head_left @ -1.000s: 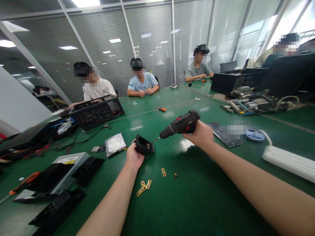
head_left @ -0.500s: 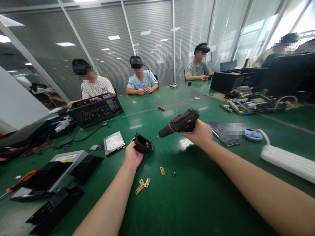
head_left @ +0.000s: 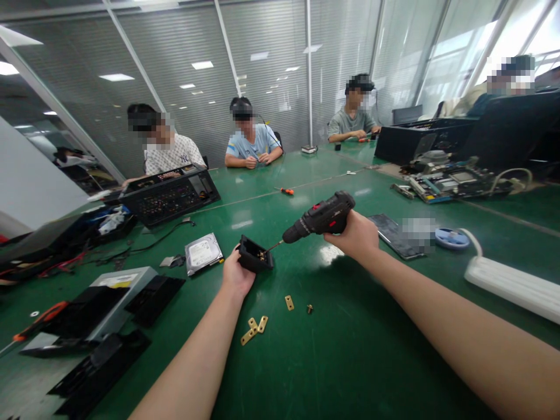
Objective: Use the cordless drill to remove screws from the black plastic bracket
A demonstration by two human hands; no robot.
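Observation:
My left hand (head_left: 238, 273) is closed around one side of a small black open box (head_left: 252, 261), tilted so its inside faces the drill. Brass-coloured bits show inside it. My right hand (head_left: 355, 234) grips a black cordless drill (head_left: 322, 216) by its handle. The drill's long thin bit points down and left into the box; whether its tip touches metal there I cannot tell. Nearer me on the green table lie a single brass plate (head_left: 289, 303), a small brass screw (head_left: 310, 309) and a cluster of brass plates (head_left: 254, 331) with holes.
Left are a hard drive (head_left: 203, 254), a grey metal casing (head_left: 142, 280), black plastic pieces (head_left: 98, 373) and an orange-handled screwdriver (head_left: 44, 321). A phone-like dark slab (head_left: 396, 236) and white power strip (head_left: 511, 286) lie right. Several people sit across the table near computer cases (head_left: 170, 198).
Almost nothing differs. Both hands, the black box and the drill hold nearly the same positions, while the view has shifted very slightly.

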